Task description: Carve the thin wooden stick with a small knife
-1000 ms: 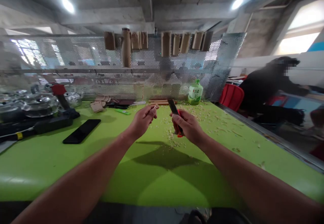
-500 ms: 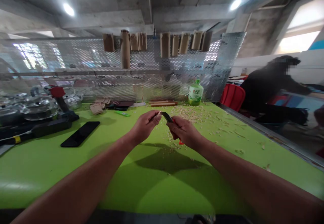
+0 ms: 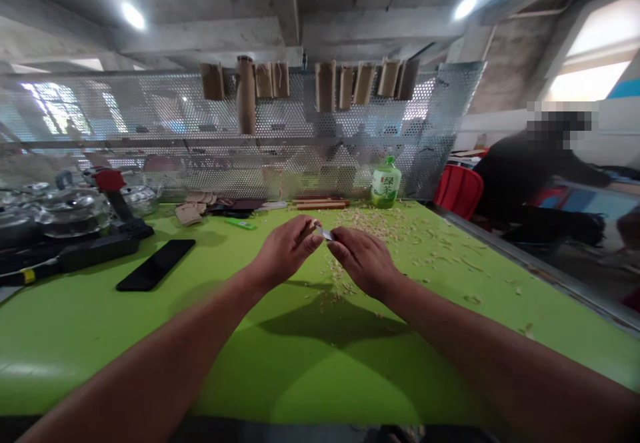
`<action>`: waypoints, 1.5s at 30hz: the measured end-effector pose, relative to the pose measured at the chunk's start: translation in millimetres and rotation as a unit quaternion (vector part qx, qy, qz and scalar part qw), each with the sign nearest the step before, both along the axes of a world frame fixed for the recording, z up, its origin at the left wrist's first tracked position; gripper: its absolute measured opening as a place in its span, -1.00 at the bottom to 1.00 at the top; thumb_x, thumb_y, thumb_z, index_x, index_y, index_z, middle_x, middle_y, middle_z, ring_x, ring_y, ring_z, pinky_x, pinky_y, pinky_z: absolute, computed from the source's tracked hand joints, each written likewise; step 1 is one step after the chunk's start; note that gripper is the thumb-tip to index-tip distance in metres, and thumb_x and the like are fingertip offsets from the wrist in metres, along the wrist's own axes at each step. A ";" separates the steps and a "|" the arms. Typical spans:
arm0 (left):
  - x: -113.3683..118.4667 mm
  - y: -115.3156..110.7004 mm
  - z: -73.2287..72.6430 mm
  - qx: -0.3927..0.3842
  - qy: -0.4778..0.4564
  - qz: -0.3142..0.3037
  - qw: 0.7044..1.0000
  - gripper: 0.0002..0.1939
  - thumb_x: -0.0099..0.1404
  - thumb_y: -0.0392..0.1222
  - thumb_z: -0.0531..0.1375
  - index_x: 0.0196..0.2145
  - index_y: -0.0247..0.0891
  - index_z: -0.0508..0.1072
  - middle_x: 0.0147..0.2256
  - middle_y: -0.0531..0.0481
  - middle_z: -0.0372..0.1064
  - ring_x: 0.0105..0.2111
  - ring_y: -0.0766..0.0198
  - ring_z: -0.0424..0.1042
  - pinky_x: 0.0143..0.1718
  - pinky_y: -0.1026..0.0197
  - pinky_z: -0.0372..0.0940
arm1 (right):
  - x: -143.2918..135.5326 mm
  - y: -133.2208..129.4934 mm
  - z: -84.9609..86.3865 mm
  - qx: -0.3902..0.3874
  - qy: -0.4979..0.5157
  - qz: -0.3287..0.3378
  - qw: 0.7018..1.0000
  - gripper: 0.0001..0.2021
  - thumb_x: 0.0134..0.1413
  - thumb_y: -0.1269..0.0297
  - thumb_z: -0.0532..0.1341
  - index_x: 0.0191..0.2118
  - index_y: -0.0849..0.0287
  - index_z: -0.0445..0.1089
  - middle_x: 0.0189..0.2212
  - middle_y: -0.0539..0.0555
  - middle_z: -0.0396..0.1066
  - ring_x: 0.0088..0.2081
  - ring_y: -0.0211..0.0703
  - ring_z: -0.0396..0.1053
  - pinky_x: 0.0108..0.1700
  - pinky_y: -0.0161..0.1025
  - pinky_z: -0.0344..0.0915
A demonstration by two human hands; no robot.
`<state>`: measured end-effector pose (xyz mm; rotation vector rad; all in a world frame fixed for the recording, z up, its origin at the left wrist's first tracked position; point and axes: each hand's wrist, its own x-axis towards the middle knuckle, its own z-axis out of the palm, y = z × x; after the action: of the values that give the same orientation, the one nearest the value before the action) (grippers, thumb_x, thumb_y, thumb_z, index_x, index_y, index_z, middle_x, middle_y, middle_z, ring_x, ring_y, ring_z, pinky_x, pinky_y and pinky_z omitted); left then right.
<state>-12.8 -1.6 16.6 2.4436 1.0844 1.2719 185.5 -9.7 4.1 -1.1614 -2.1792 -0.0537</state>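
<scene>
While left hand (image 3: 286, 248) pinches a pale piece (image 3: 315, 223), right hand (image 3: 364, 259) curled around knife (image 3: 327, 235)

Both forearms (image 3: 190, 346) angle inward, fingers (image 3: 353, 243) curled.

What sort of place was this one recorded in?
Probably a craft workshop, perhaps for carving: pale shavings lie scattered on the green tabletop, the right hand holds a bladed tool, and brown pieces line the perforated metal panel behind.

right fingers (image 3: 354, 241) around knife (image 3: 327, 235), scattered shavings (image 3: 373, 223)
</scene>
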 end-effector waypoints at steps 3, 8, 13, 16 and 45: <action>1.2 -2.4 -0.6 0.015 0.032 0.034 0.999 -0.59 0.36 0.18 0.02 -0.25 -0.26 0.32 -0.42 0.02 0.29 -0.46 0.31 0.21 -0.43 0.26 0.02 | -1.4 3.5 -2.9 -0.057 0.050 0.034 0.997 -0.62 0.28 -0.08 -0.02 -0.36 0.13 0.21 -0.48 0.01 0.26 -0.45 -0.22 0.17 -0.41 -0.28 -0.01; 5.0 -3.1 -1.5 0.014 0.044 0.062 0.997 -0.58 0.37 0.19 -0.01 -0.37 -0.24 0.26 -0.49 0.06 0.23 -0.50 0.33 0.16 -0.45 0.25 -0.05 | -2.4 7.1 -8.7 -0.140 0.136 0.076 0.978 -0.68 0.18 0.01 0.12 -0.44 0.11 0.12 -0.55 -0.08 0.15 -0.50 -0.29 0.09 -0.45 -0.30 -0.01; 5.3 -2.7 -2.4 -0.015 0.024 0.058 0.998 -0.56 0.36 0.21 0.00 -0.39 -0.24 0.26 -0.51 0.08 0.20 -0.52 0.35 0.13 -0.48 0.26 -0.05 | -1.7 7.9 -10.6 -0.124 0.130 0.069 0.981 -0.68 0.20 -0.02 0.09 -0.41 0.11 0.14 -0.56 -0.07 0.16 -0.50 -0.28 0.08 -0.45 -0.30 -0.02; 5.0 -3.5 -2.8 -0.025 0.031 0.037 0.999 -0.56 0.36 0.21 -0.01 -0.33 -0.25 0.29 -0.48 0.06 0.24 -0.50 0.33 0.17 -0.46 0.26 -0.02 | -0.3 9.4 -10.8 -0.157 0.133 0.110 0.972 -0.67 0.21 -0.03 0.08 -0.41 0.12 0.16 -0.56 -0.07 0.13 -0.50 -0.28 0.08 -0.46 -0.31 -0.02; 5.7 -4.5 -4.7 -0.009 0.027 0.015 0.999 -0.61 0.39 0.13 -0.01 -0.18 -0.26 0.35 -0.33 -0.03 0.37 -0.37 0.25 0.30 -0.36 0.24 0.10 | -0.4 6.4 -7.3 -0.240 0.180 0.174 0.938 -0.67 0.19 -0.04 0.07 -0.42 0.11 0.14 -0.57 -0.10 0.08 -0.53 -0.31 0.05 -0.49 -0.31 -0.01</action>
<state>-7.2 -6.1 11.8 2.4702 1.1450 1.2061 185.1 -3.3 -3.2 -0.9154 -2.0774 0.8212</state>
